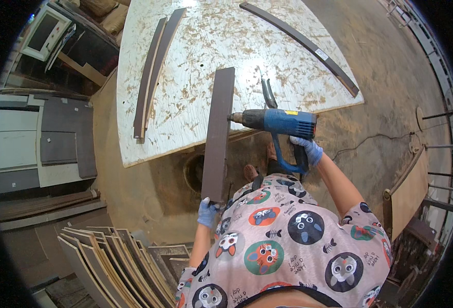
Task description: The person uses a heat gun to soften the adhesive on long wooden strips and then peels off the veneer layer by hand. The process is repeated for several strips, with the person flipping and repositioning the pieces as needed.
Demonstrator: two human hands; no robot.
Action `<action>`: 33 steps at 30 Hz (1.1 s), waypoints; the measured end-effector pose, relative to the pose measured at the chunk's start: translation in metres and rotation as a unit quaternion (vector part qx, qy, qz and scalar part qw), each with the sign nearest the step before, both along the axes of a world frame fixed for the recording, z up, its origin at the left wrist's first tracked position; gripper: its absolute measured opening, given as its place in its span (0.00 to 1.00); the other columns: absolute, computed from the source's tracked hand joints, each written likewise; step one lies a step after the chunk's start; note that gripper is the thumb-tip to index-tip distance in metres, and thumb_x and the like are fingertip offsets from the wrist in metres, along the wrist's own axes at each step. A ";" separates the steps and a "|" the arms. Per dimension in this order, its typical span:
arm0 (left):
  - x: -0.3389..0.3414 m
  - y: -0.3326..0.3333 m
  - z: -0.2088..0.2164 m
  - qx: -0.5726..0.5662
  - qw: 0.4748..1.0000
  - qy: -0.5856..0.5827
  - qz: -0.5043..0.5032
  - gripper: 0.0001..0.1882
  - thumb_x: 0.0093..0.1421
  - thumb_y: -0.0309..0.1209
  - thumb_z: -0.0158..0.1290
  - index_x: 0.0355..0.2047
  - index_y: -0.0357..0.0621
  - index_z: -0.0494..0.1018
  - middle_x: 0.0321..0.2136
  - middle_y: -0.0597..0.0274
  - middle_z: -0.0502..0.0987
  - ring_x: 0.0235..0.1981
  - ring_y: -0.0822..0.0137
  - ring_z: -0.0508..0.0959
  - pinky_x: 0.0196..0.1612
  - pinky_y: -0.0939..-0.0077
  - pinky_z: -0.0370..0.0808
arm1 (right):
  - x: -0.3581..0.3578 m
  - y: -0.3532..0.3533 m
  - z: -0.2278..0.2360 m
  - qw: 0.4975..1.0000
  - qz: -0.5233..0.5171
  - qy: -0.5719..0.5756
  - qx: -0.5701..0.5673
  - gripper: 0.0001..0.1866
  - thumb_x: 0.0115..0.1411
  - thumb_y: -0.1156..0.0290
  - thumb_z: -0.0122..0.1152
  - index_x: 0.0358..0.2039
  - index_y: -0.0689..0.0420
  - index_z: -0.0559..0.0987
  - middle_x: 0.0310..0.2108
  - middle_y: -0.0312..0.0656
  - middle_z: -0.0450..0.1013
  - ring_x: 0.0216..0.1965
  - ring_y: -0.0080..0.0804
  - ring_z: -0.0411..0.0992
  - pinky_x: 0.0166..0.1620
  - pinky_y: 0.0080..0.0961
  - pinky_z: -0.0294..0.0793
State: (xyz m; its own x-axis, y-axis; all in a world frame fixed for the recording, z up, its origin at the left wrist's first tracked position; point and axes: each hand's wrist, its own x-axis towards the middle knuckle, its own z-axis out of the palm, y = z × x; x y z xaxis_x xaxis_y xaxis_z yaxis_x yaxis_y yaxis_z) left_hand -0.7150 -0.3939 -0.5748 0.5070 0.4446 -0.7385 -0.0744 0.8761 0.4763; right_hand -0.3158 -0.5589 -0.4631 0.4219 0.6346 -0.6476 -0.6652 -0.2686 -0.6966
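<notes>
A white table, smudged brown, carries two dark strips [147, 92] side by side at left, one long strip [294, 34] at right, and a dark-handled tool [269, 95] between.

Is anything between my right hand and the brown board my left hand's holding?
Yes, the heat gun. Your right hand holds it, with its nozzle at the board's right edge. Nothing visible separates your left hand from the board.

Gloved right hand [308, 149] has a blue heat gun [288, 122], nozzle [235, 117] right by a brown board [218, 138]; gloved left hand [207, 212] grips its near end, far end's over a blotchy white table [213, 38].
</notes>
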 end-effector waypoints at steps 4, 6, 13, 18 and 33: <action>-0.007 0.004 -0.006 -0.017 1.000 -0.003 0.000 0.19 0.48 0.45 0.52 0.37 0.48 0.72 0.26 0.63 0.76 0.20 0.66 0.74 0.30 0.59 0.76 | 0.006 0.011 0.007 1.000 -0.001 -0.019 -0.009 0.17 0.46 0.59 0.68 0.34 0.52 0.76 0.24 0.33 0.71 0.25 0.24 0.69 0.30 0.22 0.71; -0.008 0.007 -0.010 -0.021 0.999 -0.024 0.003 0.19 0.48 0.44 0.52 0.37 0.47 0.72 0.25 0.61 0.76 0.20 0.65 0.74 0.30 0.57 0.76 | 0.007 0.018 0.011 1.000 -0.017 -0.025 0.001 0.17 0.45 0.58 0.68 0.33 0.52 0.76 0.23 0.32 0.70 0.23 0.23 0.68 0.28 0.22 0.70; -0.013 0.013 -0.023 -0.010 0.999 -0.036 0.009 0.19 0.47 0.44 0.52 0.35 0.46 0.73 0.25 0.59 0.76 0.20 0.64 0.74 0.31 0.55 0.77 | 0.029 0.039 -0.008 0.999 -0.036 -0.030 0.019 0.18 0.43 0.55 0.70 0.28 0.52 0.76 0.19 0.32 0.68 0.19 0.24 0.66 0.24 0.22 0.67; -0.004 0.010 0.003 -0.019 1.000 -0.016 -0.016 0.18 0.48 0.44 0.52 0.34 0.48 0.72 0.24 0.61 0.76 0.20 0.66 0.74 0.32 0.54 0.76 | 0.050 0.057 -0.014 0.998 -0.013 -0.043 0.034 0.19 0.44 0.53 0.68 0.27 0.54 0.74 0.19 0.35 0.70 0.20 0.25 0.69 0.25 0.22 0.70; 0.000 0.004 0.012 -0.025 0.999 -0.019 -0.010 0.14 0.49 0.43 0.52 0.32 0.49 0.72 0.22 0.66 0.74 0.20 0.67 0.73 0.32 0.55 0.75 | 0.082 0.113 0.003 0.991 -0.102 -0.067 0.059 0.12 0.48 0.60 0.66 0.25 0.52 0.74 0.16 0.35 0.68 0.15 0.27 0.65 0.19 0.25 0.66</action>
